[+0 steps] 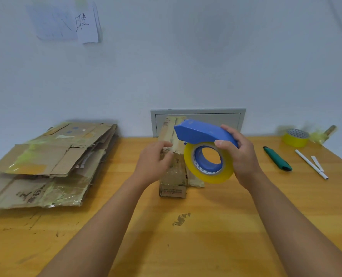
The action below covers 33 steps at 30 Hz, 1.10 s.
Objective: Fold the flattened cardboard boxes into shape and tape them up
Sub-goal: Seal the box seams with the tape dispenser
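Pale wall behind, orange wooden desk [186,236] below. At centre, a narrow folded cardboard box [173,176] standing on the desk, old tape over it. Left hand [154,162] against its top, fingers loosely bent, gripping nothing visible. Right hand [240,154] wrapped round a blue tape dispenser [200,132] with yellow roll, just right of the box. Far left, stacked flattened cardboard boxes [52,158]. Right: green utility knife [277,158], white pen [311,164], spare tape roll [296,137].

Flat cardboard stack [46,162] blocks left; knife [277,158], pen [311,163], tape roll [295,137] crowd right; near tabletop [186,236] free.
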Each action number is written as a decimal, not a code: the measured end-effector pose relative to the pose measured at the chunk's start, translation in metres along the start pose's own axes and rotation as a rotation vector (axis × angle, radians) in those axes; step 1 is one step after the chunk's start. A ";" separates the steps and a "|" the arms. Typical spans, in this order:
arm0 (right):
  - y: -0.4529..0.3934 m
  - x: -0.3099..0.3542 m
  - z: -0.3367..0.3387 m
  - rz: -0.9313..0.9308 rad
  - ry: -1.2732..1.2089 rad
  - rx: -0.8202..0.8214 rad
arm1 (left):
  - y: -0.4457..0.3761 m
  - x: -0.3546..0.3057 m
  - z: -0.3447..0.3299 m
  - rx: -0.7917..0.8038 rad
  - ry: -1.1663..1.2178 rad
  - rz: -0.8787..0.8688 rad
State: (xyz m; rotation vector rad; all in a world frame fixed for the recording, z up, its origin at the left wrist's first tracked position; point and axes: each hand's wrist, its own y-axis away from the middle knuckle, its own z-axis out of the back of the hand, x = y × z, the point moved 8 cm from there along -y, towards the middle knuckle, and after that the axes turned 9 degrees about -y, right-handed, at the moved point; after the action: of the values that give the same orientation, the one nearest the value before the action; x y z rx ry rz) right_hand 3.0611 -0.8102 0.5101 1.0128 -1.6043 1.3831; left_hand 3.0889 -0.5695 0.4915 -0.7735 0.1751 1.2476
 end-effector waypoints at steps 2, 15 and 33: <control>0.000 0.001 -0.001 -0.005 -0.007 0.016 | -0.002 0.004 0.001 0.000 0.072 0.059; -0.003 0.010 -0.010 -0.014 -0.083 0.098 | 0.000 -0.007 -0.001 0.247 0.424 0.314; -0.009 0.017 -0.018 -0.021 0.099 0.255 | -0.010 0.012 0.014 0.179 0.717 0.431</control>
State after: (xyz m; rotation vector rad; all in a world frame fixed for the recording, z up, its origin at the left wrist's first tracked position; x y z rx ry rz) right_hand 3.0637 -0.7942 0.5307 1.0855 -1.3654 1.6265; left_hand 3.0984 -0.5525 0.4998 -1.0328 1.0689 1.2799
